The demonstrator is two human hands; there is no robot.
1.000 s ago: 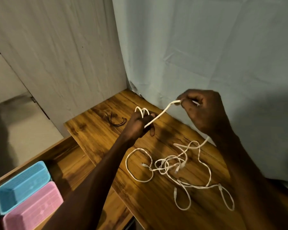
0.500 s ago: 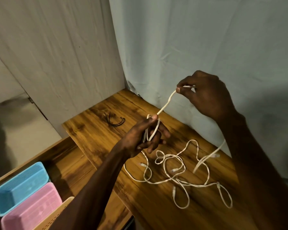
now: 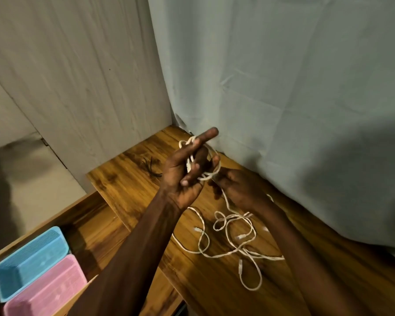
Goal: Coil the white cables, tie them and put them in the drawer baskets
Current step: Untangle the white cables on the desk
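My left hand (image 3: 184, 176) is raised above the wooden table (image 3: 132, 179) with its index finger stretched out, and a white cable (image 3: 205, 176) is looped several times around its fingers. My right hand (image 3: 240, 188) sits just to the right and lower, pinching the same cable where it runs down from the loops. Other white cables (image 3: 233, 233) lie tangled on the table beneath my forearms, with small plugs showing. A blue basket (image 3: 30, 261) and a pink basket (image 3: 43, 290) stand in the open drawer (image 3: 94, 226) at lower left.
A bunch of black ties (image 3: 152, 168) lies on the table's far left part. A grey-green cloth (image 3: 283, 110) hangs along the table's back and right side. A pale wall panel (image 3: 78, 76) stands behind the table's left end.
My right hand came down from high on the right to just beside my left hand. More cable is now wound around my left fingers, and the pile on the table has shifted.
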